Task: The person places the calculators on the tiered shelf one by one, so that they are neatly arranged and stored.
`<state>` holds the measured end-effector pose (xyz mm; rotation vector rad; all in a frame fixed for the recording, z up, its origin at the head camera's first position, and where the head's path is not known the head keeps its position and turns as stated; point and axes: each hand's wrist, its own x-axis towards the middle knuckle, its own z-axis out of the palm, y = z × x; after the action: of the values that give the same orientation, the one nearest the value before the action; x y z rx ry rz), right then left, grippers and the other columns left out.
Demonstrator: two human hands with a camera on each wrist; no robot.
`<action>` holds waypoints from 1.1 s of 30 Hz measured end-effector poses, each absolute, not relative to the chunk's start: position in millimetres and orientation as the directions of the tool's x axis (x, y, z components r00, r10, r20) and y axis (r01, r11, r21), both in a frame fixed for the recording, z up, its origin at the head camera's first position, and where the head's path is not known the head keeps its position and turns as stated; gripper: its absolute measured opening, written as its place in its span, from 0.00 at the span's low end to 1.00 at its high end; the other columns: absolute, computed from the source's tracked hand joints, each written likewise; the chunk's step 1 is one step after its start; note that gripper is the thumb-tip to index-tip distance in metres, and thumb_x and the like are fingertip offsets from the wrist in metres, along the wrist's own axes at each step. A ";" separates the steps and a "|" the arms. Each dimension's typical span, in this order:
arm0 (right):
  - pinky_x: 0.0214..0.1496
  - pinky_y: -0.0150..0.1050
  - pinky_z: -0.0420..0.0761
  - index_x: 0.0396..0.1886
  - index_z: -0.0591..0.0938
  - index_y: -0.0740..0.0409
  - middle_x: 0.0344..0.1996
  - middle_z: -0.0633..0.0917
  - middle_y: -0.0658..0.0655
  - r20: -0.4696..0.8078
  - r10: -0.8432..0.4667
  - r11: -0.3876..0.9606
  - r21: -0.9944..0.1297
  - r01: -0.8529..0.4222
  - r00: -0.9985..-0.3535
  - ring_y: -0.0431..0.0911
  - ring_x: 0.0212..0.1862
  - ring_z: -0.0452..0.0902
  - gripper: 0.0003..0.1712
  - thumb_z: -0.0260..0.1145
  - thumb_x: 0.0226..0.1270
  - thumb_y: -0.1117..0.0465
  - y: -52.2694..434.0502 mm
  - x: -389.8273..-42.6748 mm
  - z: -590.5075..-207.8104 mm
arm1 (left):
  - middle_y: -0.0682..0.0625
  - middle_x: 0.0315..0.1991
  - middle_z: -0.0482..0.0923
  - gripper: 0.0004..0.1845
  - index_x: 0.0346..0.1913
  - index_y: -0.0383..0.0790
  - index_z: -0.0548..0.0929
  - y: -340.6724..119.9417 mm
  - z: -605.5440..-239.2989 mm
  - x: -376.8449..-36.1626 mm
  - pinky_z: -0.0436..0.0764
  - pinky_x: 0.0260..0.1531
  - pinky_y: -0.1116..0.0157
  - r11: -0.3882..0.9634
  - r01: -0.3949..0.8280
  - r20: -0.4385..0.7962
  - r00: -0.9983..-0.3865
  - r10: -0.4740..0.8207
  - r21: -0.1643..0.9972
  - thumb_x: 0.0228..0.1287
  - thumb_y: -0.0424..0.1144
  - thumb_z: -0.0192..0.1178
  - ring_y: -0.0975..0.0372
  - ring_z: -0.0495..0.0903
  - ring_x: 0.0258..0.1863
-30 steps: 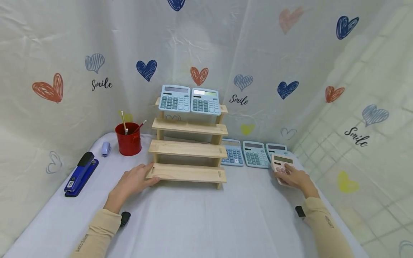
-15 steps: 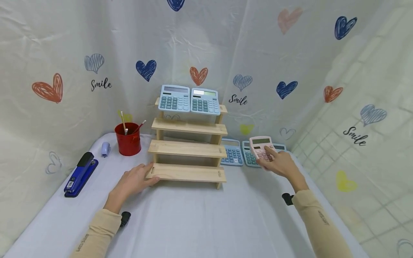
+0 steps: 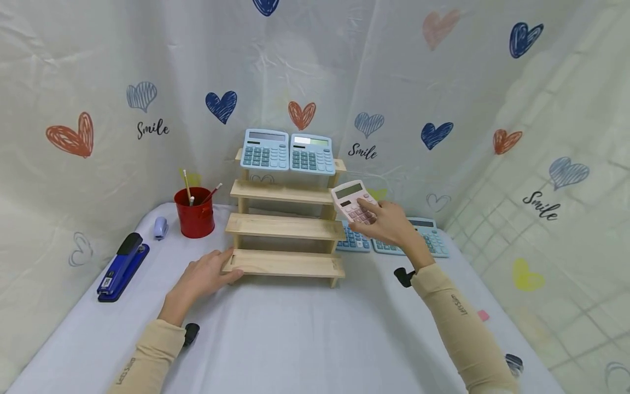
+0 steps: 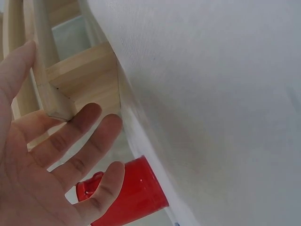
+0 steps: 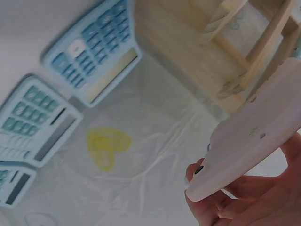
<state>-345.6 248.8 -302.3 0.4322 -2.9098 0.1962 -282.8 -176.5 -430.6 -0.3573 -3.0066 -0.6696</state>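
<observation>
My right hand (image 3: pixel 395 225) holds a pink calculator (image 3: pixel 348 191) in the air, at the right side of a stepped wooden display stand (image 3: pixel 285 226). Its fingers lie over the keys, and the right wrist view shows the pale back of the calculator (image 5: pixel 263 122). Two light-blue calculators (image 3: pixel 266 150) lean side by side on the top step; the three steps below are bare wood. At the left end of the lowest step, my left hand (image 3: pixel 204 278) grips the plank between thumb and index finger. The other left fingers (image 4: pixel 101 136) spread loosely beneath it.
Behind my right hand, a row of blue calculators (image 3: pixel 427 236) stands along the back, partly covered. To the left are a red bucket (image 3: pixel 195 216) with pencils, a small lilac stapler (image 3: pixel 161 227) and a larger blue stapler (image 3: pixel 123 268). A small pink piece (image 3: pixel 483 315) lies by the right edge.
My right hand has lifted the pink calculator from the back right and carried it left and up to the stand, uncovering the rightmost blue calculator. The left hand has stayed in place.
</observation>
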 end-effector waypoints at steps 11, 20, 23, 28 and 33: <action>0.45 0.50 0.74 0.74 0.70 0.42 0.55 0.79 0.69 0.194 -0.349 0.936 0.024 -0.351 -0.917 0.57 0.47 0.74 0.49 0.61 0.56 0.26 194.4 -364.4 -289.4 | 0.37 0.52 0.80 0.41 0.73 0.35 0.68 -178.2 -433.5 -285.3 0.78 0.36 0.50 0.888 0.234 0.106 -0.972 0.209 0.396 0.66 0.59 0.62 0.55 0.77 0.39; 0.59 0.56 0.72 0.75 0.69 0.40 0.60 0.78 0.71 0.192 -0.323 0.944 -0.001 -0.330 -0.927 0.62 0.56 0.74 0.49 0.54 0.57 0.23 165.6 -380.9 -291.8 | 0.37 0.54 0.80 0.40 0.73 0.36 0.69 -175.7 -432.5 -283.4 0.79 0.39 0.46 0.887 0.231 0.110 -0.973 0.204 0.399 0.66 0.59 0.62 0.53 0.80 0.42; 0.60 0.58 0.70 0.75 0.69 0.38 0.62 0.77 0.70 0.184 -0.302 0.951 -0.019 -0.310 -0.935 0.63 0.56 0.73 0.49 0.54 0.57 0.21 155.9 -382.7 -294.0 | 0.37 0.54 0.80 0.40 0.73 0.36 0.69 -175.8 -433.5 -282.5 0.79 0.39 0.45 0.890 0.227 0.105 -0.974 0.202 0.396 0.66 0.59 0.62 0.52 0.80 0.43; 0.62 0.61 0.68 0.75 0.68 0.37 0.65 0.74 0.70 0.176 -0.276 0.954 -0.067 -0.291 -0.945 0.65 0.58 0.71 0.49 0.54 0.57 0.21 143.3 -382.0 -295.4 | 0.37 0.52 0.81 0.41 0.73 0.36 0.69 -176.3 -434.0 -281.9 0.79 0.36 0.49 0.891 0.232 0.115 -0.972 0.203 0.390 0.66 0.59 0.62 0.54 0.79 0.39; 0.67 0.66 0.64 0.76 0.66 0.37 0.70 0.70 0.71 0.178 -0.237 0.958 -0.118 -0.260 -0.955 0.68 0.65 0.66 0.49 0.54 0.58 0.21 135.0 -382.0 -296.3 | 0.39 0.49 0.81 0.40 0.73 0.36 0.69 -176.1 -432.7 -282.1 0.74 0.31 0.56 0.887 0.235 0.114 -0.972 0.206 0.399 0.66 0.58 0.63 0.56 0.74 0.35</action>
<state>-382.0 135.0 -296.3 0.3771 -2.9478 0.2105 -282.1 -176.1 -432.7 -0.3496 -2.9846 -0.6436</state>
